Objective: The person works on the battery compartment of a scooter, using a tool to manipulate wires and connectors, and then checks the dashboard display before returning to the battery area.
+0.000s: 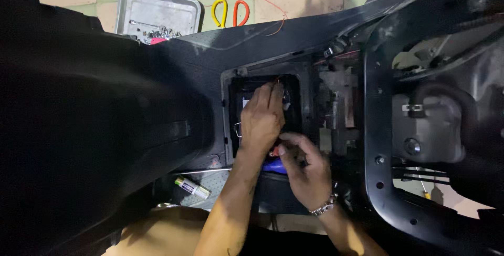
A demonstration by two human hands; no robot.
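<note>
Two bare hands work inside a dark rectangular compartment (pixel 294 85) recessed in the black plastic body of a stripped scooter (pixel 157 77), seen from above. The left hand (pixel 262 117) reaches down into the opening with its fingers curled over a dark boxy part (pixel 247 101) that sits in the compartment; whether that grip is closed on anything cannot be told, since the fingertips are hidden behind the knuckles. The right hand (pixel 307 166), with a silver metal link bracelet (pixel 325 206) on its wrist, rests at the near edge of the compartment, just below the left, its thumb and fingers pinched shut on a small red piece (pixel 274 152). A blue handle-like object (pixel 274 166) lies under the right hand, touching it. To the right, a black metal frame (pixel 373 145) with bolt holes rings grey engine parts (pixel 436 130). On the grey footboard near the person's left forearm lies a small white and yellow-green cylinder (pixel 192 187). On the tiled floor beyond the scooter stand a dented silver metal tray (pixel 157 12) holding small hardware and a pair of yellow and red looped handles (pixel 231 13), well apart from both hands
</note>
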